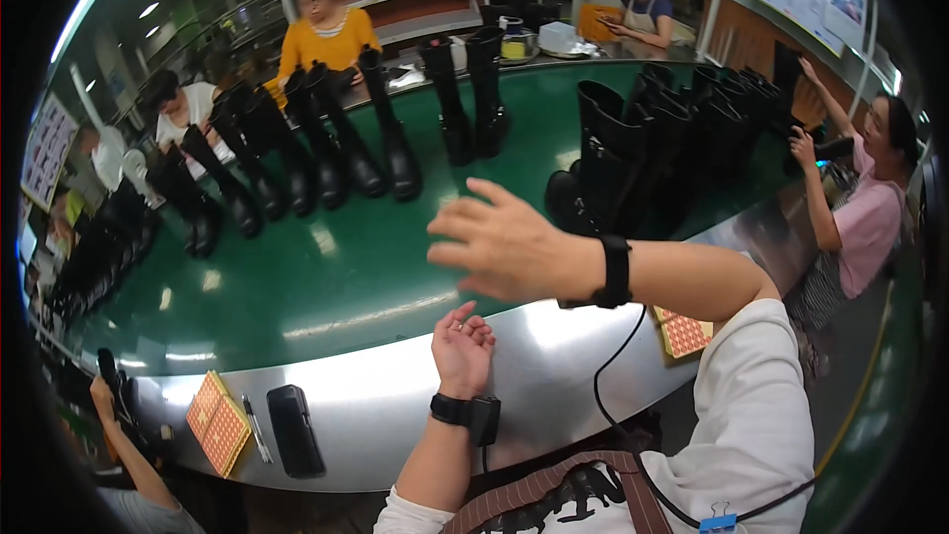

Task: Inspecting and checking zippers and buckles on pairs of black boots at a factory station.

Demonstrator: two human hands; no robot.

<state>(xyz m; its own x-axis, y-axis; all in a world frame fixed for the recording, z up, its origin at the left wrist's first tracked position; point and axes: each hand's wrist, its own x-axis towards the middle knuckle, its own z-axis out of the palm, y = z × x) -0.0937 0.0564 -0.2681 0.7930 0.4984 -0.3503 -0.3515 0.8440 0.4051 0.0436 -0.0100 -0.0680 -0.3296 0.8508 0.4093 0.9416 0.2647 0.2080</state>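
Note:
My right hand point(509, 245) reaches out over the green belt with its fingers spread and holds nothing. It is apart from the tall black boots point(608, 153) standing just to its right. Beyond it, a pair of black boots point(470, 99) stands upright near the far edge. My left hand point(463, 351) is above the steel edge, palm turned up, fingers loosely bent and apart, with nothing in it. Both wrists wear black straps with small devices.
A black phone point(296, 432), a pen point(256, 427) and a sticker sheet point(218, 423) lie on the steel edge point(371, 405); another sheet point(684, 332) lies to the right. More boots point(326, 138) line the belt point(326, 267). Co-workers surround it; one handles a boot point(791, 89). A cable point(600, 376) hangs beside me.

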